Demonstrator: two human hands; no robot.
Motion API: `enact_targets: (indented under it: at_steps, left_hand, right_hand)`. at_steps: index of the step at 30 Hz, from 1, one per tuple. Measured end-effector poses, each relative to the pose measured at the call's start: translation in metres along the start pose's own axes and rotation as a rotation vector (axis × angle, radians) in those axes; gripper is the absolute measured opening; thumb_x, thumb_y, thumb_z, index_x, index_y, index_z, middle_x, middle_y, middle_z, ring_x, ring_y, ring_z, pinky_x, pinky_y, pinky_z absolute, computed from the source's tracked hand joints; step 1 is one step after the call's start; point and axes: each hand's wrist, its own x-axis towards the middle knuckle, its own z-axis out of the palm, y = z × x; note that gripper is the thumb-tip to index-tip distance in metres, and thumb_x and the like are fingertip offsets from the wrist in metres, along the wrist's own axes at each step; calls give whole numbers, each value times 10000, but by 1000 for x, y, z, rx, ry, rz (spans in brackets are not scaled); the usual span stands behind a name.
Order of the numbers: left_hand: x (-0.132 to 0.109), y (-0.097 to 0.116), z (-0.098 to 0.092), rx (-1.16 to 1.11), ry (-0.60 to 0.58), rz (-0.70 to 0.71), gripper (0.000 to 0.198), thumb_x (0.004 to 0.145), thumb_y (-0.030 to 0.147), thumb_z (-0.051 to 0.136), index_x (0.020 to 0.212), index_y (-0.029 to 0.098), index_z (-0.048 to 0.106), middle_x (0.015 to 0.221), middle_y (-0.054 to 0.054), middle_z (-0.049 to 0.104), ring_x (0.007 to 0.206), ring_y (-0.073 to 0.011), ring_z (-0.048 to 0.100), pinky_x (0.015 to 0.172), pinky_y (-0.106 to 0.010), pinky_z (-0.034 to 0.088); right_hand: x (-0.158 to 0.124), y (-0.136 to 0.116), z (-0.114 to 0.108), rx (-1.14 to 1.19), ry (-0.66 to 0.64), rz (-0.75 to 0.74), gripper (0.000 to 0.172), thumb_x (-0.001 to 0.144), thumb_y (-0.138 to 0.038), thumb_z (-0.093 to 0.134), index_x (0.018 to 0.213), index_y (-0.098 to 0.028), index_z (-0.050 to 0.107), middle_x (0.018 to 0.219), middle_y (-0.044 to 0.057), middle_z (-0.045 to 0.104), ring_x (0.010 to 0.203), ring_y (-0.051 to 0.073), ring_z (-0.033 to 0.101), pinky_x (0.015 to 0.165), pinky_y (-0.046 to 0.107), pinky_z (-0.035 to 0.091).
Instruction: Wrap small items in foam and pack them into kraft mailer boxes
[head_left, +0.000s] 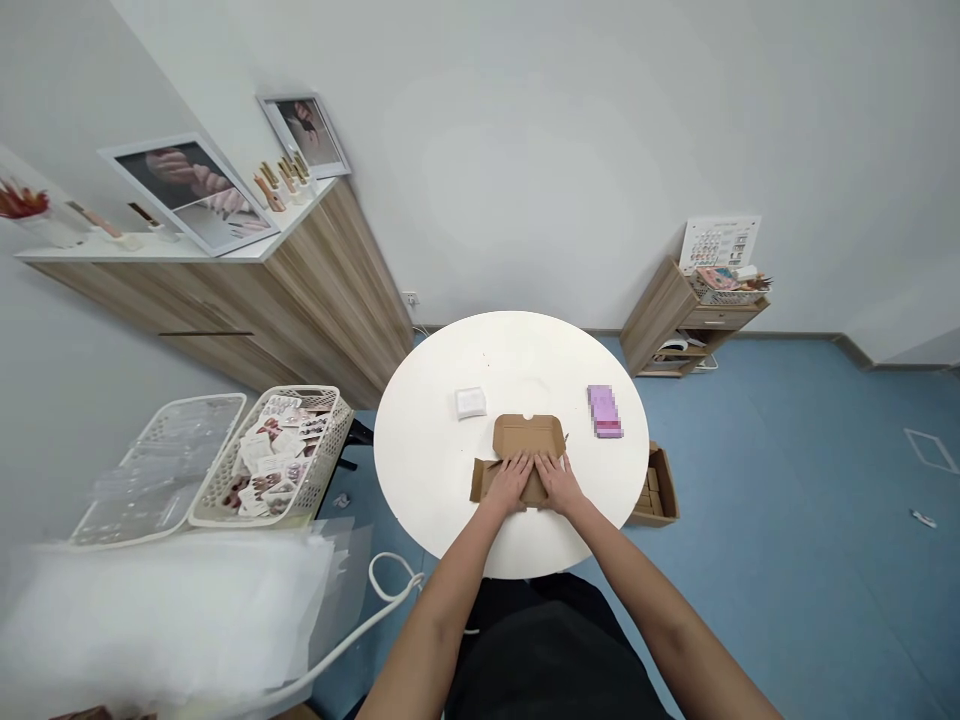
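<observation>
A brown cardboard mailer box (528, 434), partly unfolded, lies near the front of the round white table (420, 440). Its lid flap points away from me, and a side flap sticks out on the left. My left hand (511, 480) rests on the box's left part, fingers stretched forward. Beside it, my right hand (557, 482) presses on the right part, fingers also extended. The thumbs almost meet in the middle. Both hands partly cover the box's inside. A small white packet (470, 403) lies farther left, and a purple, pixelated item (604, 411) lies to the right.
Left of the table stand a white basket (196, 510) of printed cards and a stack of translucent sheets (165, 620). An open carton (670, 497) holding small brown boxes sits on the floor at right. A wooden cabinet (337, 290) stands behind left, a small shelf unit (652, 315) behind right.
</observation>
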Motion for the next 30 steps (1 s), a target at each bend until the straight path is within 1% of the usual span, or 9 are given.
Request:
enact_targets:
  at_steps: [4,8,11,14,18,20,23,27,30]
  left_hand:
    - [-36,1,5,-110,242,-106,842,762,221,608,1507,220,215,1570,-115,290,1464,-286,221,1191,-494,189]
    - [-76,-4,17,-354,570,-490,503,891,251,447,1387,193,390,1291,-136,568,1236,-256,537,1024,-438,457]
    - [-81,-6,22,-534,648,-602,390,892,276,465,1271,183,464,1150,-117,606,1049,-225,631,888,-384,545]
    - [-66,-2,20,-630,682,-613,410,845,197,502,1254,194,465,1222,-114,549,1010,-191,636,863,-352,559]
    - [-47,11,12,-594,649,-547,388,803,93,465,1164,212,541,1119,-81,564,994,-183,626,873,-345,547]
    - [-48,16,9,-480,682,-527,352,809,101,461,1124,227,557,1112,-77,561,1070,-211,593,940,-380,509]
    - [-59,17,10,-338,710,-623,319,836,188,493,1153,223,513,1126,-92,567,1128,-256,559,957,-420,477]
    - [-72,8,16,-350,528,-737,251,884,307,496,1106,190,505,938,-76,637,913,-255,643,791,-393,508]
    - [-67,2,18,-378,459,-718,188,885,276,501,1045,192,553,868,-60,674,848,-233,666,777,-370,509]
  right_hand:
    - [7,3,8,10,0,48,1169,590,-451,835,1529,-167,200,1556,179,296,1429,354,245,1176,552,52]
    - [10,4,13,5,-16,46,1231,552,-440,863,1536,-174,173,1552,179,298,1423,351,249,1177,525,82]
    - [11,5,13,9,-27,38,1247,542,-432,871,1539,-178,166,1555,178,288,1419,353,249,1176,498,101]
    - [11,4,12,24,-41,44,1253,538,-415,878,1538,-161,166,1566,181,263,1428,346,231,1178,471,108]
    - [10,2,10,45,-28,59,1237,546,-389,877,1537,-168,169,1566,172,272,1430,337,234,1181,461,107]
    - [10,1,10,61,-20,60,1233,548,-385,876,1537,-183,168,1564,166,280,1428,337,241,1180,461,108]
    - [10,1,11,79,-13,61,1230,544,-385,878,1536,-193,176,1563,166,280,1427,340,243,1179,462,116]
    - [12,1,12,94,-8,60,1251,523,-366,890,1536,-183,179,1558,168,289,1426,343,240,1178,462,127]
    - [13,2,15,106,4,56,1263,519,-349,890,1539,-188,164,1560,169,284,1424,350,240,1177,464,128]
